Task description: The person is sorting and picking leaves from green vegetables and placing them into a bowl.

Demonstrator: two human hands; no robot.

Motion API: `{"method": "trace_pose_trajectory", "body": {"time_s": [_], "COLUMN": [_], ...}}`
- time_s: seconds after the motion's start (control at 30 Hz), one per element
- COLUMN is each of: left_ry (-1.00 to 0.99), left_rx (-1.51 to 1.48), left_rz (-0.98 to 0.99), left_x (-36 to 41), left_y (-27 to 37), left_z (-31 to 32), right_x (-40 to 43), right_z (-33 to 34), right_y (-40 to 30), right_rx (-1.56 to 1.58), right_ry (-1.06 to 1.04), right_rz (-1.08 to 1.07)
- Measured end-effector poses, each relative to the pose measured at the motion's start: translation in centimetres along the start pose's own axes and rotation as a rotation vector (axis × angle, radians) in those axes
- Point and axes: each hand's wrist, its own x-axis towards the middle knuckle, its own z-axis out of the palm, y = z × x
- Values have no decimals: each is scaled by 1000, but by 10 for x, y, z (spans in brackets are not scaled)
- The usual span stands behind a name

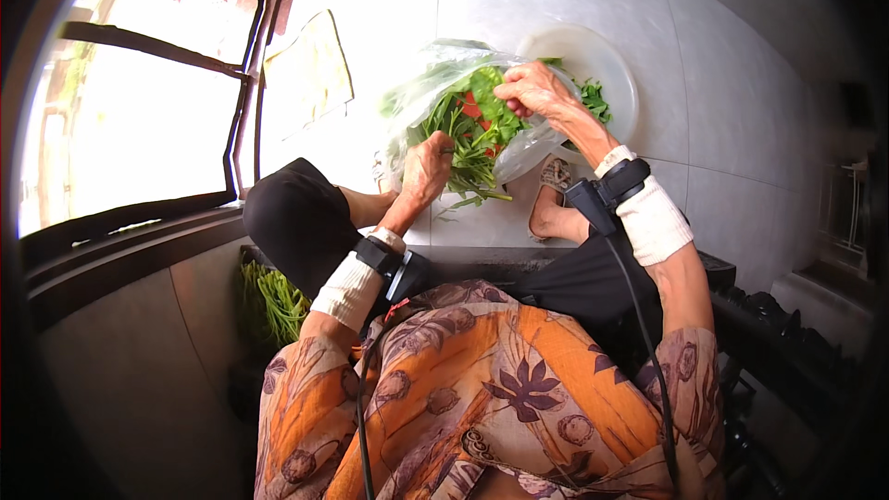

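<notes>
My left hand is closed at the near left side of a heap of leafy green stems. A short dark stem end pokes out of its fist. Bright green leaves hang from the pinched fingers of my right hand, above the far right part of the heap. The greens lie in an open clear plastic bag between my feet, and patches of red show among them. Behind my right hand, a translucent white plastic basin holds loose green leaves; the hand and bag hide part of it.
A yellowish cloth lies on the tiled floor near the window frame. More long green stems are by my left thigh. Cables run from the devices strapped to both wrists.
</notes>
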Motion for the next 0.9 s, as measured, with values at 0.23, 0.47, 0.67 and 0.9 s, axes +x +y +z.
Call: {"method": "trace_pose_trajectory", "body": {"time_s": [0.23,0.47,0.67,0.9], "left_ry": [22,-382,-533,-469], "left_rx": [173,-755,-887,-799], "left_rz": [-34,-289,-266,-198], "left_x": [1,-3,-11,-3], "left_y": [1,57,74,85], "left_z": [-5,-38,-55,-68], "right_x": [-3,-10,-23,-37], "right_z": [-12,-15,-22,-28], "right_y": [-6,-13,-31,-41], "right_rx": [77,127,154,224], "right_ry": [-90,-274,-416,-374], "right_rz": [11,4,-157,-441]}}
